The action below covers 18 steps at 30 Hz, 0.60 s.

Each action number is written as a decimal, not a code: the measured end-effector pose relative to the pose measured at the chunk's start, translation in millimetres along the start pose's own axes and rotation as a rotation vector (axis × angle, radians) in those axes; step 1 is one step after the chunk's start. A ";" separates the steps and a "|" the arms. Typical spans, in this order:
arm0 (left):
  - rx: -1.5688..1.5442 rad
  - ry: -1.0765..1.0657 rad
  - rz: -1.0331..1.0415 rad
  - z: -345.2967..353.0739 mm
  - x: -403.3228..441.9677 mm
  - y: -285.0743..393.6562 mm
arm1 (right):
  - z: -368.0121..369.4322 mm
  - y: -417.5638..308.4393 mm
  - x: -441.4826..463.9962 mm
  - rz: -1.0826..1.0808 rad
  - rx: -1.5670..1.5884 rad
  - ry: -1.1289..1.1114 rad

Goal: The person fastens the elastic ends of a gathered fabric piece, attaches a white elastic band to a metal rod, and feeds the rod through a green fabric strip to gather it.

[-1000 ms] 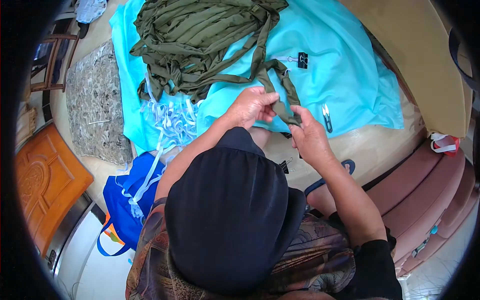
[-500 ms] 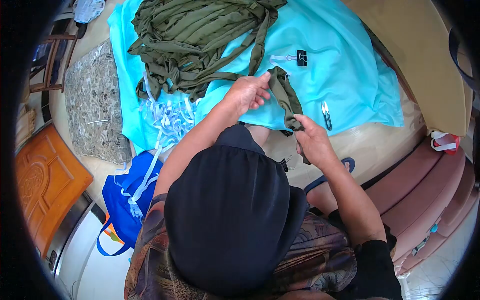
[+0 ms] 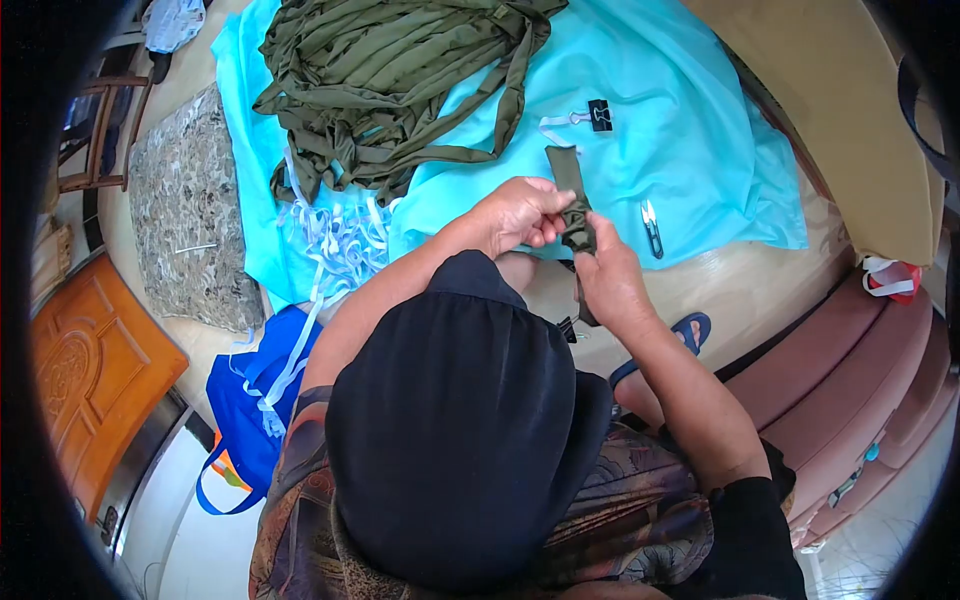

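Note:
A narrow olive green fabric strip is between my hands, its upper end over the turquoise cloth and its lower end hanging past my right hand. My left hand pinches the strip's gathered middle from the left side. Fingers and thumb of my right hand close on it just below and to the right. A large heap of olive green fabric lies on the turquoise cloth. Right of the strip are a black binder clip with a pale ribbon and small thread snips.
White-blue ribbons lie tangled beside the heap, trailing to a blue bag. A patterned cushion is at the left. Pink upholstered seats and a tan panel stand at the right. A black head covering fills the lower middle.
The strip, earlier looped and then drawn along, is now bunched in its middle. My left hand came off it, then returned and took hold. My right hand has moved slightly.

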<state>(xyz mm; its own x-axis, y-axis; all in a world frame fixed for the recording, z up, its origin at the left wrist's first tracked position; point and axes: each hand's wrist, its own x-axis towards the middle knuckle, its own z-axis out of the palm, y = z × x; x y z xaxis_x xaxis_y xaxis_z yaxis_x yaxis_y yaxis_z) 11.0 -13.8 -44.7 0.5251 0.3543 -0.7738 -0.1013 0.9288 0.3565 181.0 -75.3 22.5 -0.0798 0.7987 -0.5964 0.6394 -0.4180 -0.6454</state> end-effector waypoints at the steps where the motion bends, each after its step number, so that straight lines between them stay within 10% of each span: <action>1: 0.030 -0.032 -0.017 2.8 -3.4 1.8 | -0.7 -1.5 4.5 0.011 0.005 0.028; 11: 0.253 -0.088 0.017 7.6 -9.3 -0.2 | -33.3 -15.1 7.7 0.377 0.818 -0.261; 18: 0.405 0.457 0.240 3.2 -14.7 15.3 | -12.0 15.1 7.7 -0.243 -0.143 0.087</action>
<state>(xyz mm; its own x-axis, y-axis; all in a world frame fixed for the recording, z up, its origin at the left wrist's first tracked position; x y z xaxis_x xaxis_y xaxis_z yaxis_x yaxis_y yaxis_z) 4.4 -5.1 -26.2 0.1065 0.6402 -0.7608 0.2023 0.7352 0.6470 199.3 -70.3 13.9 -0.1823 0.9046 -0.3853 0.7110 -0.1494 -0.6871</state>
